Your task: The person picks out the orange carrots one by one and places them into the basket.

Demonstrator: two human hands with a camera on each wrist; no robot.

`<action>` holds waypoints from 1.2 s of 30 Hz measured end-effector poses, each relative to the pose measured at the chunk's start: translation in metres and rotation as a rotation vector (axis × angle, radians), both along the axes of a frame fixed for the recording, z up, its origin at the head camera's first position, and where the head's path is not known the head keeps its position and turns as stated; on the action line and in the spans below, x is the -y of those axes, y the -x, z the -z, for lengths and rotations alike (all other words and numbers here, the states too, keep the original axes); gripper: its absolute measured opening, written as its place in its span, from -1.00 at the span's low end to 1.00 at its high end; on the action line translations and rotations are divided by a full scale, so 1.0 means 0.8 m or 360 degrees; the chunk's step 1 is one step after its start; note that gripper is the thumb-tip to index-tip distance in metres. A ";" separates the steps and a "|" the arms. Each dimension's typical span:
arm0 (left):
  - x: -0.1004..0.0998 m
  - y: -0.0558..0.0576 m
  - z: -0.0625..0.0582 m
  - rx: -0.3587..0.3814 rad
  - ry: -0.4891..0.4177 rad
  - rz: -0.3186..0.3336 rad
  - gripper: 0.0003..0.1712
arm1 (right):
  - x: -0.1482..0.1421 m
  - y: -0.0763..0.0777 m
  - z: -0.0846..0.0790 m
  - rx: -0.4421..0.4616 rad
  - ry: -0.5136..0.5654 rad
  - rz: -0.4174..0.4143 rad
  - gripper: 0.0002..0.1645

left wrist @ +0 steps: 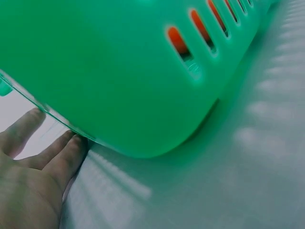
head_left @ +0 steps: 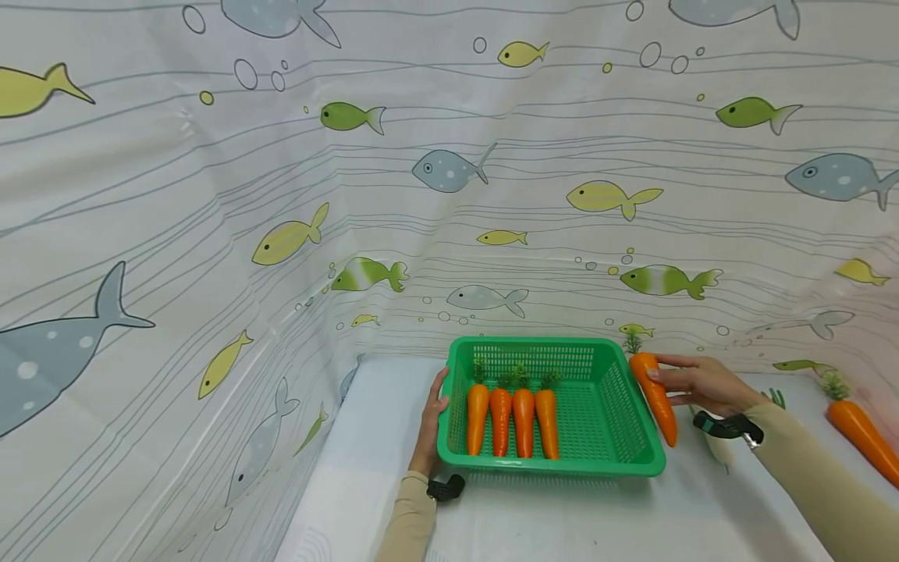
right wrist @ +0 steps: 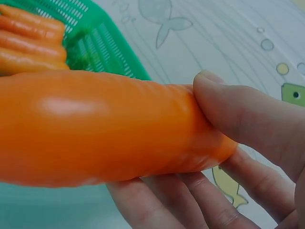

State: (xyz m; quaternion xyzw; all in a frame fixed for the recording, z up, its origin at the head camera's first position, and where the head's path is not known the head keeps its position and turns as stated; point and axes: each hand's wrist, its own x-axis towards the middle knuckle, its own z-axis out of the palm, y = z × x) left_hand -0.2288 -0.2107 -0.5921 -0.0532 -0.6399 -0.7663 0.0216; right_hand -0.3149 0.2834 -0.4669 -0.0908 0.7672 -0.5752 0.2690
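Note:
A green plastic basket [head_left: 555, 465] with slotted walls rests on the table. Inside its left part several orange carrots [head_left: 523, 425] lie side by side, leafy tops toward the back. My left hand [head_left: 428, 425] is at the basket's left side; in the left wrist view its fingers [left wrist: 62, 157] reach out straight against the outer wall. Past the right rim, my right hand [head_left: 702, 382] holds another carrot [head_left: 655, 394] near its thick end, the tip slanting down toward me. In the right wrist view the thumb [right wrist: 238, 105] lies over this carrot and the fingers come underneath.
A white radish-like vegetable [head_left: 719, 449] lies on the table [head_left: 365, 468] under the right wrist. Farther right is one more carrot [head_left: 867, 437] with a green top. A fish-patterned sheet [head_left: 534, 273] hangs behind and to the left.

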 end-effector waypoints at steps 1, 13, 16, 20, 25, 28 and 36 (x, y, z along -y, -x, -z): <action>0.000 0.000 0.000 -0.0001 0.0000 0.0004 -0.33 | 0.002 0.001 -0.001 -0.0003 0.0011 -0.0010 -0.07; 0.001 0.000 0.001 -0.0005 0.0001 -0.0004 -0.33 | 0.031 0.005 -0.014 -0.0005 0.0077 -0.0019 -0.08; 0.001 0.000 0.002 0.0002 0.0008 -0.0003 -0.34 | 0.039 0.003 -0.017 0.0017 0.0098 0.0007 -0.08; 0.000 -0.001 0.001 0.0005 0.0009 -0.0006 -0.33 | 0.048 0.002 -0.019 0.0007 0.0103 0.0021 -0.09; 0.000 -0.001 0.000 0.0007 0.0010 -0.0016 -0.34 | 0.061 0.000 -0.022 -0.0008 0.0131 0.0011 -0.10; 0.001 -0.001 0.001 0.0008 0.0011 -0.0009 -0.33 | 0.069 -0.001 -0.025 0.0005 0.0131 0.0010 -0.08; 0.001 0.001 0.002 -0.0001 0.0014 -0.0011 -0.33 | 0.089 -0.003 -0.028 0.0010 0.0150 -0.0010 -0.03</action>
